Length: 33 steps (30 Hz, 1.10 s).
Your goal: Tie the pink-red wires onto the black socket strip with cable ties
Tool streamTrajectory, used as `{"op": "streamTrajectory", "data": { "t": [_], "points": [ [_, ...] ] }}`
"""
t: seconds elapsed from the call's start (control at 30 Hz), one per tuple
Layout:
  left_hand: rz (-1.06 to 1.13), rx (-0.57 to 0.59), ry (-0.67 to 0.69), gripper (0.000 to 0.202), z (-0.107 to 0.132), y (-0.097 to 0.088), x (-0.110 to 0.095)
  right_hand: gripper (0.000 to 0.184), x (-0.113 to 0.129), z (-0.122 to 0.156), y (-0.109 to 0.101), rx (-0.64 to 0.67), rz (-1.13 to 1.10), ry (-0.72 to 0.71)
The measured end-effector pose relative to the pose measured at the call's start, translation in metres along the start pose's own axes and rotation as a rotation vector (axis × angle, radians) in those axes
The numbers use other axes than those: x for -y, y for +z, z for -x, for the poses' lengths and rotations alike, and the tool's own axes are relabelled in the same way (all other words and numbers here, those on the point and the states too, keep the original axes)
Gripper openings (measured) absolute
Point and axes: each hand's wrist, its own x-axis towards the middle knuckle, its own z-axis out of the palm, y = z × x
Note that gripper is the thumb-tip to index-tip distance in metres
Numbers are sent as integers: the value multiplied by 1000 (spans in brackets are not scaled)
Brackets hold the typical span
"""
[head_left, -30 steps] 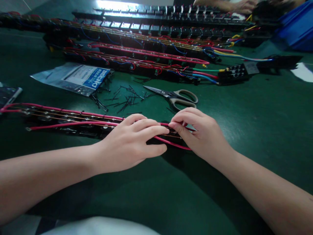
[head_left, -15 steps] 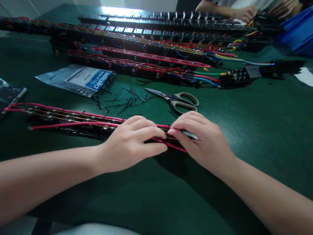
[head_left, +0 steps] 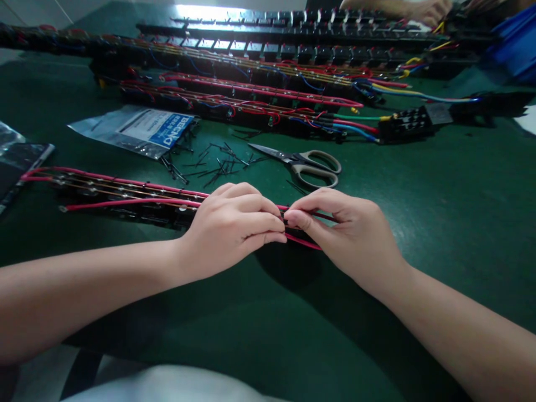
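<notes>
The plastic bag (head_left: 104, 129) has a label (head_left: 146, 124) with large white capitals (head_left: 176, 131) on blue, too blurred to read surely.

Cannot see the stretch of black wired strip (head_left: 163, 215) under the left hand (head_left: 234, 220) or behind the right hand (head_left: 355, 229), nor make out anything pinched in the right fingertips (head_left: 298, 218). Cannot follow a co-worker's hand (head_left: 431, 11) past the top edge, or the blue object (head_left: 517, 47) past the right. Cannot read the small print on the bag's label (head_left: 144, 125).
</notes>
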Motion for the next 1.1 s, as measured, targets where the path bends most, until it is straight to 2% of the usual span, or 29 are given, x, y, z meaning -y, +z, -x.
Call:
{"op": "streamTrajectory", "data": {
  "t": [0.1,0.3,0.5,1.1],
  "points": [
    [45,30,-88,15,-3,0,-3,16,4,-1,0,6,-73,81],
    [46,50,-144,13,-7,2,-3,14,7,-1,0,81,-204,141],
    [78,41,-191,12,-8,3,-3,17,7,-2,-7,165,-227,152],
    [108,3,-200,11,-7,4,-2,13,-1,3,-4,146,-187,99]
  ]
}}
